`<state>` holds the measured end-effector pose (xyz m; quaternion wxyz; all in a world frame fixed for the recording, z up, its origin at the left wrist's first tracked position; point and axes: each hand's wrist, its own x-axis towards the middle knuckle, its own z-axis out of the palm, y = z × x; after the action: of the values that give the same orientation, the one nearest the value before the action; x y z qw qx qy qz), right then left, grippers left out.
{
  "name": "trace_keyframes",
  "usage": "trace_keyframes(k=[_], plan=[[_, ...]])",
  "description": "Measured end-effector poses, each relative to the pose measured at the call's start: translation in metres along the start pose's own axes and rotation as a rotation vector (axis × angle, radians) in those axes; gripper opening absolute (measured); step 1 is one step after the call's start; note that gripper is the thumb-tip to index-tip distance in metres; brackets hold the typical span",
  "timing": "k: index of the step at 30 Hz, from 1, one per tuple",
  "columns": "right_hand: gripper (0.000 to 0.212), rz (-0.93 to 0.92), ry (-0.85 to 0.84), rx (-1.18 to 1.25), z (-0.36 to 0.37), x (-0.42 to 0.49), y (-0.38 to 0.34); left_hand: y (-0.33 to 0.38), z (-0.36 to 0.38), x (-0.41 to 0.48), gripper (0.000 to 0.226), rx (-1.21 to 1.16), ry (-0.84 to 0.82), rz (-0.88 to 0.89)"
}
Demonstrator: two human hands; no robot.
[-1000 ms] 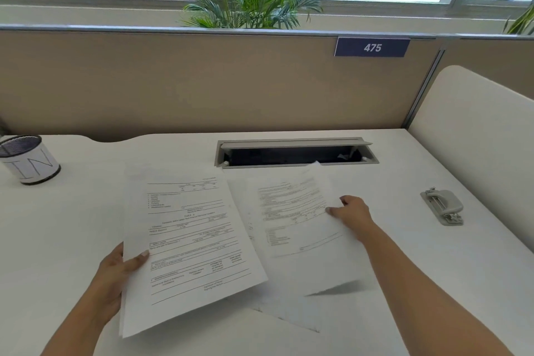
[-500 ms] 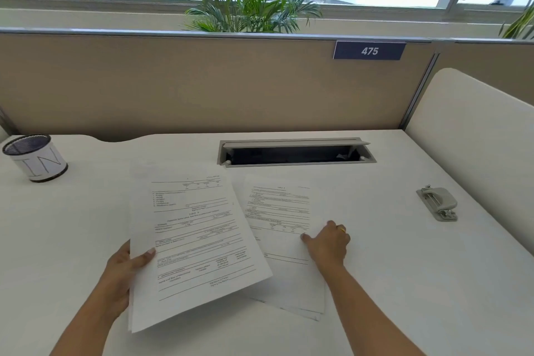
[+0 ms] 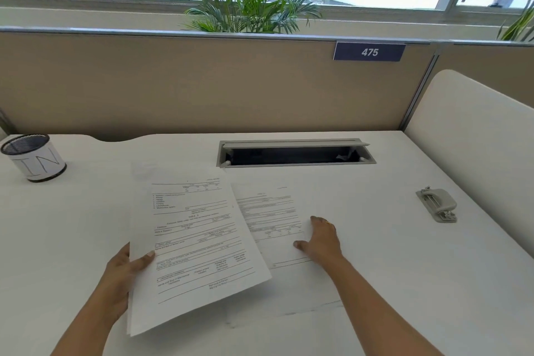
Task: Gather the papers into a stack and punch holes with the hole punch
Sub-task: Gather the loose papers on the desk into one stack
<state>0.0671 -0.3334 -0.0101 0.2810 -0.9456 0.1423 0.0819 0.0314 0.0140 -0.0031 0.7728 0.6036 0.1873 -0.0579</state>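
My left hand (image 3: 122, 272) grips a small stack of printed papers (image 3: 196, 243) by its left edge, thumb on top, holding it tilted above the white desk (image 3: 404, 283). To its right more printed sheets (image 3: 274, 217) lie flat on the desk, partly under the held stack. My right hand (image 3: 320, 238) rests on those sheets at their right side, fingers bent and pressing down. A grey hole punch (image 3: 437, 204) sits on the desk at the far right, well apart from both hands.
A mesh pen cup (image 3: 34, 157) with a white label stands at the desk's left rear. An open cable tray slot (image 3: 294, 152) lies behind the papers. A beige partition (image 3: 202, 81) closes the back and a white divider (image 3: 476, 159) the right.
My right hand brought a lifted sheet down flat onto the loose sheets and slid in toward the left-hand stack. The stack in my left hand has barely moved.
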Motion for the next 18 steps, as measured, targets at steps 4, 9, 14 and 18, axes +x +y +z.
trace_keyframes(k=[4, 9, 14, 18], plan=[[0.079, -0.118, -0.158, -0.018, -0.014, 0.013, 0.009, 0.002, -0.002, 0.001, 0.027, 0.007, 0.002, 0.004], [0.074, -0.087, -0.098, 0.079, -0.014, 0.019, 0.010, 0.003, -0.003, 0.002, 0.028, 0.008, 0.019, 0.004], [0.074, 0.140, 0.075, -0.096, -0.011, 0.013, 0.006, 0.004, -0.002, 0.002, 0.027, 0.012, 0.019, 0.008], [0.073, 0.193, 0.033, -0.125, -0.013, 0.015, 0.005, 0.004, -0.002, 0.001, 0.030, 0.000, 0.011, 0.007]])
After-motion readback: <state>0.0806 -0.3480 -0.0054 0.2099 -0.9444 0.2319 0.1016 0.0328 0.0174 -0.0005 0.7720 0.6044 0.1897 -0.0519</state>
